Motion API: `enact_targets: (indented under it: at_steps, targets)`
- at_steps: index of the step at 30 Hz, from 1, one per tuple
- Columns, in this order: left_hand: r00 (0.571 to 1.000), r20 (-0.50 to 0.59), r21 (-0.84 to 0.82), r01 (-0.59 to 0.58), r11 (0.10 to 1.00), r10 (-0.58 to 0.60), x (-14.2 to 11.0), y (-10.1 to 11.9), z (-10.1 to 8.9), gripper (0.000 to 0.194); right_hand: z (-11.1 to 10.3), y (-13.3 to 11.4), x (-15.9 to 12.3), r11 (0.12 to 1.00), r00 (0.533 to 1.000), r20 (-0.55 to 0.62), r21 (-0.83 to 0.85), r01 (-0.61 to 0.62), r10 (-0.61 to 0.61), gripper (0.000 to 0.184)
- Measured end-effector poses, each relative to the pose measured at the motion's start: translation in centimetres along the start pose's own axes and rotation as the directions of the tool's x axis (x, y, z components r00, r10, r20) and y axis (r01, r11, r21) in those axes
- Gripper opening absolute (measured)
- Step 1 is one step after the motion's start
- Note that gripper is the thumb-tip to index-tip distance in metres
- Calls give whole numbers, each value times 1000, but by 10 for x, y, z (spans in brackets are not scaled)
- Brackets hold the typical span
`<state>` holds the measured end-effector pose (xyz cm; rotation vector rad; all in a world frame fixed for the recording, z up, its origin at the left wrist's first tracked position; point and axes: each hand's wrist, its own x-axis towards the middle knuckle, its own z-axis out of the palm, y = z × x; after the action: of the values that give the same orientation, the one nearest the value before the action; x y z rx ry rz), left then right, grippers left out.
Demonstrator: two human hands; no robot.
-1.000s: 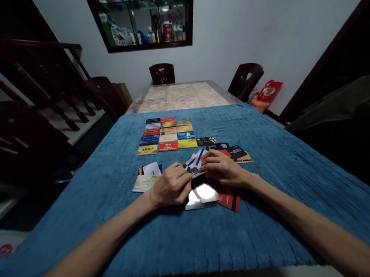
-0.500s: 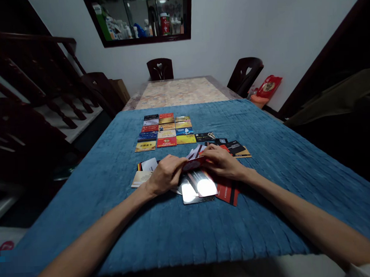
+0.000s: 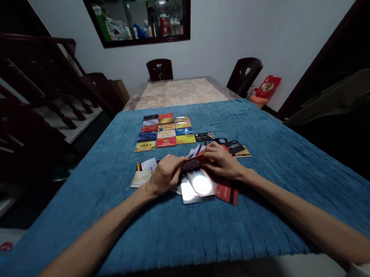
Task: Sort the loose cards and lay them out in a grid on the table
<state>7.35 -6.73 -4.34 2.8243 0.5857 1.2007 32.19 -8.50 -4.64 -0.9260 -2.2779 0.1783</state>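
Observation:
A dark red card (image 3: 193,163) is tilted up between my two hands, over a loose pile of cards. My left hand (image 3: 167,173) pinches its left end, and my right hand (image 3: 221,161) grips its right end. Beneath it lie shiny silver cards (image 3: 190,192) that catch the light. A red card with a dark stripe (image 3: 226,191) sticks out below my right wrist. Black cards (image 3: 234,146) spread beyond my right hand. Beside my left hand rest a cream card (image 3: 139,179) and a white card (image 3: 148,165), partly overlapping.
Rows of colourful cards, among them a yellow card (image 3: 145,146) and a red card (image 3: 166,142), lie face up farther back on the blue cloth (image 3: 115,225). The bare tabletop (image 3: 182,91) shows beyond. Dark chairs (image 3: 244,77) surround the table's far end.
A card between my hands has been tilted up, so its dark red face now shows. The view has shifted slightly. Over the last half second my hands have barely moved.

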Motion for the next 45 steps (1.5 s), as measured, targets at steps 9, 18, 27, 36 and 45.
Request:
enact_targets:
  at_steps: [9, 18, 27, 36, 45]
  targets:
    - [997, -27, -30, 72, 997, -73, 2, 7, -1, 19, -6, -18, 1, 958, 932, -280, 234, -167, 231, 10]
    - [995, -63, -83, 71, 994, -76, 6, 13, -1, 16, -8, -27, 3, 1000, 920, -392, 3, -18, 18, 14]
    - [984, -108, -188, 122, 975, -144, 7, 29, 3, 12, 3, -32, 3, 973, 916, -350, -184, 138, -196, 15]
    - [988, -87, -141, 117, 983, -130, 1, 24, 9, 23, 8, -29, 1, 974, 948, -271, -193, 117, -168, 15]
    - [992, 4, 5, 122, 992, -122, 1, 10, 2, 24, 4, -11, -4, 959, 987, -143, -281, 28, -70, 24]
